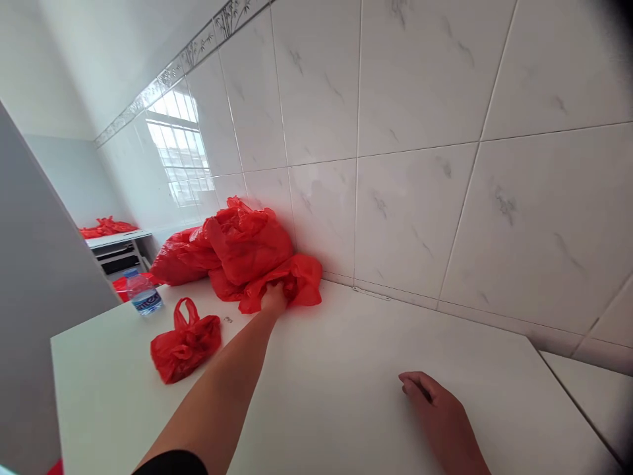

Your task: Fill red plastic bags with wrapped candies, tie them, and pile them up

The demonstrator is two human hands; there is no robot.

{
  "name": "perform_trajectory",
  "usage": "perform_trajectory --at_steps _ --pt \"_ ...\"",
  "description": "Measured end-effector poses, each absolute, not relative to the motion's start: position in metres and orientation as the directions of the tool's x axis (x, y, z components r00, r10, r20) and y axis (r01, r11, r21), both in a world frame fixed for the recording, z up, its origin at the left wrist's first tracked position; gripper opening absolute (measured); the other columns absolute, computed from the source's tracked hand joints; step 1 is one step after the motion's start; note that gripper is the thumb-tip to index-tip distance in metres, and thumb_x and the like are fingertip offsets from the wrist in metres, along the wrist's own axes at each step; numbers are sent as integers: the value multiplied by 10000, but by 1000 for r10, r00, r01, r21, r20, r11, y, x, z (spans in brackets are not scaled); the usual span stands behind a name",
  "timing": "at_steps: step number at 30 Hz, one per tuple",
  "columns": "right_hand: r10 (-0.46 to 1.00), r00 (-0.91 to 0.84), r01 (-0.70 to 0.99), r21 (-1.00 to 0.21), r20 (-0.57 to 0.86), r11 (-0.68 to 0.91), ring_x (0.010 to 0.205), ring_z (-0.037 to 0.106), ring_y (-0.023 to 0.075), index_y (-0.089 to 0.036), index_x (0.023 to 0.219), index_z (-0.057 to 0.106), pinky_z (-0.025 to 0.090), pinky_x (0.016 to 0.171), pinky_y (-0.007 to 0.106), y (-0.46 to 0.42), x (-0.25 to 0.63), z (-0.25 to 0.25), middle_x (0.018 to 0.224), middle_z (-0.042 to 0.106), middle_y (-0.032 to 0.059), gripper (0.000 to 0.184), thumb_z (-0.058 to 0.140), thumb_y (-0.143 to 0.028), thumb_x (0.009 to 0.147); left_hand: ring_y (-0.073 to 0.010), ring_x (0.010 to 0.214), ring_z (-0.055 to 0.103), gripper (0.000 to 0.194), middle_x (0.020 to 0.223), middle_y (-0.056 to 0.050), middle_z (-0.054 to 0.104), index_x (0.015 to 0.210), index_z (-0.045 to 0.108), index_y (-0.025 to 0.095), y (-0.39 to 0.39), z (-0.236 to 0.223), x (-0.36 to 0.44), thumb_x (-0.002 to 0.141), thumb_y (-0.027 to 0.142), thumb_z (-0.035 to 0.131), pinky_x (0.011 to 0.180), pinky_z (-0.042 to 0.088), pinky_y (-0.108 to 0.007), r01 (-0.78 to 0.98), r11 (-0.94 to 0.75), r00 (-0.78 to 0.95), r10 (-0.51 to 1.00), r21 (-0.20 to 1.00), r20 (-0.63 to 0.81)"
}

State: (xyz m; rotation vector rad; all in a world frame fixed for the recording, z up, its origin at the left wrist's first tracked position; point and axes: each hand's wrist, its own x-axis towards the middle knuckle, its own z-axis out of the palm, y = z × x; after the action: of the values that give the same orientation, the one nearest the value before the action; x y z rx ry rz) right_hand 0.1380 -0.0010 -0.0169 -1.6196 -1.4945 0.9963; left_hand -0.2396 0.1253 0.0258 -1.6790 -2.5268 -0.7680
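My left hand (273,298) reaches forward into the front folds of a red plastic bag (306,277). Its fingers are curled in against the film and partly hidden by it. Behind, more stuffed red bags (252,241) are heaped against the wall; their contents cannot be made out. A smaller tied red bag (185,346) with an upright loop handle lies left of my left forearm. My right hand (432,399) is low over the right half of the white table (341,389), fingers loosely curled together, with nothing visible in them and away from the bags.
A water bottle (143,293) with a blue cap stands near the table's left edge. A small clear scrap (228,320) lies beside the small bag. Marbled tiles (410,218) line the wall at the back. Farther off, red bags (106,227) lie on another table behind a grey partition (44,251).
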Motion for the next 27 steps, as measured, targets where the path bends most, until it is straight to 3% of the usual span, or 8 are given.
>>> perform_trajectory --at_steps 6,13,19,23,27 --pt "987 26 469 -870 -158 -152 938 595 217 -290 914 658 479 744 293 1 139 -13 1010 679 -8 350 459 -527 751 -206 988 588 327 1174 -91 569 1170 542 166 126 54 -246 888 332 542 829 512 -414 898 313 -408 854 308 322" --pt "987 -7 494 -859 -161 -136 978 580 210 -286 945 629 461 795 294 1 139 -14 1050 661 -9 379 415 -549 774 -206 1001 581 340 1202 -95 554 1207 520 186 124 87 -237 900 333 520 843 505 -418 962 67 -184 875 264 448" --pt "989 -15 505 -855 -149 -121 937 594 208 -283 925 635 472 771 285 2 143 -19 1025 671 -8 396 422 -573 759 -248 1006 603 497 1158 -98 600 1275 498 275 117 94 -241 811 98 519 832 488 -360 955 -84 -70 869 285 489" --pt "990 -12 514 -850 -141 -115 928 602 203 -287 921 637 478 752 274 3 142 -18 1012 676 -13 399 419 -578 755 -270 1014 604 523 1166 -106 597 1239 535 256 110 109 -241 772 37 451 838 480 -385 939 -148 -72 798 310 598" --pt "990 1 513 -850 -138 -119 942 606 203 -289 916 643 485 747 270 3 140 -16 1028 679 -17 390 425 -567 750 -228 1091 560 446 1178 -77 591 1152 573 236 101 138 -234 779 43 424 931 445 -362 910 -231 -118 649 343 752"
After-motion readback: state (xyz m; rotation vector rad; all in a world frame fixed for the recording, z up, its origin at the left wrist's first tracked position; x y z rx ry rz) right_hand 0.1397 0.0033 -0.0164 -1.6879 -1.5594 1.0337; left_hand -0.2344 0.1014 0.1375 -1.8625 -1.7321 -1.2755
